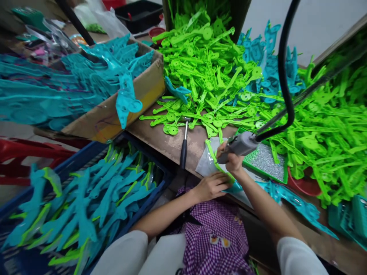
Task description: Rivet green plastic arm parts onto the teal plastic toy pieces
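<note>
My right hand (234, 163) is wrapped round a grey electric screwdriver (242, 145), which a cable and a spring link to something above. The tool points down and left over a bright green plastic part (211, 149) near the table edge. My left hand (212, 186) presses its bent fingers on the near end of this part, where a turquoise plastic piece (234, 187) shows beneath. The screwdriver's tip is hidden by the tool and my fingers. Just right of the tool lies a green-rimmed tray (268, 160) of small silvery screws.
A hammer (184, 149) lies left of my hands. Green parts (206, 72) are heaped behind and to the right. A cardboard box (146, 82) of turquoise parts stands at left, above a blue crate (91, 149) of joined pieces. A red bowl (305, 187) sits at right.
</note>
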{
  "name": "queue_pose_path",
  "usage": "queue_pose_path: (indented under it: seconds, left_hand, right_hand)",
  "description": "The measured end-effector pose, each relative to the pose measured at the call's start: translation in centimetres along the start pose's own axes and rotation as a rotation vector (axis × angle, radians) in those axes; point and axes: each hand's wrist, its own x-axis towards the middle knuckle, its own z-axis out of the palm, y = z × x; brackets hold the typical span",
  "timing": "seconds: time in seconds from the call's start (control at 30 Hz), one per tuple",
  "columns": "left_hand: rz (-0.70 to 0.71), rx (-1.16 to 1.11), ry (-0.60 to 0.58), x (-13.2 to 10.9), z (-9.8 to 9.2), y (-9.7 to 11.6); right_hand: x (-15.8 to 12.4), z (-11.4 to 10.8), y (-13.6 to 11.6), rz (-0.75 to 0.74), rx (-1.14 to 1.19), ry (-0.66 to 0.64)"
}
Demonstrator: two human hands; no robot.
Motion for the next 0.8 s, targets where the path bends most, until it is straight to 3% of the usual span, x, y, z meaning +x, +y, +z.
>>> queue_pose_path:
  seconds: [0.1, 0.2, 0.37, 0.57, 0.8]
  left_hand:
    - [0.005, 0.037, 0.022, 0.0, -1.4, 0.2]
    - [-0.038, 0.042, 0.028, 0.3, -3.5, 0.4]
    - [-0.136, 0.002, -0.026, 3.1, -6.1, -0.2]
    - [-0.302, -0.038, -0.263, 6.3, -6.1, -2.7]
    - [-0.407, -0.124, -0.35, 6.9, -6.5, -3.0]
  right_hand:
    - [1.5, -1.8, -2.5, -0.047, 0.089, 0.197]
    - [4.0, -5.5, -4.2, -0.198, 0.004, 0.392]
    - [7.0, -11.2, -3.0, -0.245, -0.113, 0.504]
    - [7.7, -12.7, -1.4, -0.279, -0.077, 0.508]
    - [7.9, -13.3, -1.1, -0.226, -0.084, 0.547]
